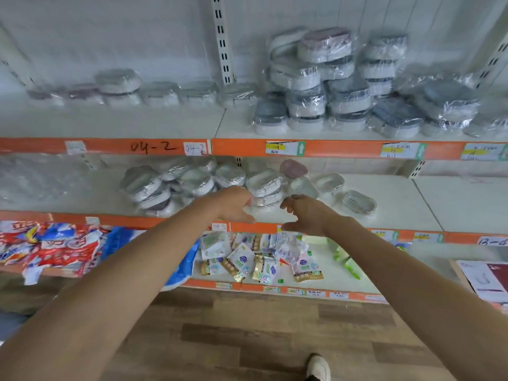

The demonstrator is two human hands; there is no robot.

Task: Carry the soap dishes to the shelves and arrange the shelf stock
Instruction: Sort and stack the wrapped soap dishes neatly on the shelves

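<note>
Two hands [236,206], one shoe [319,367], three shelves [110,122] — wrapped soap dishes [324,45] too blurred to count

I read "04-2" handwritten on the upper orange shelf edge strip [152,146], repeated on a white paper tag [195,148] beside it.

Bright, even, cool light falls with hardly any shadows. Motion blur softens everything, worst on the wrapped soap dishes [121,89] up and left of the hands [236,206]. Glare glints on plastic wrap above the hands. Shelf edges [330,148] bow from wide-angle distortion.
</note>
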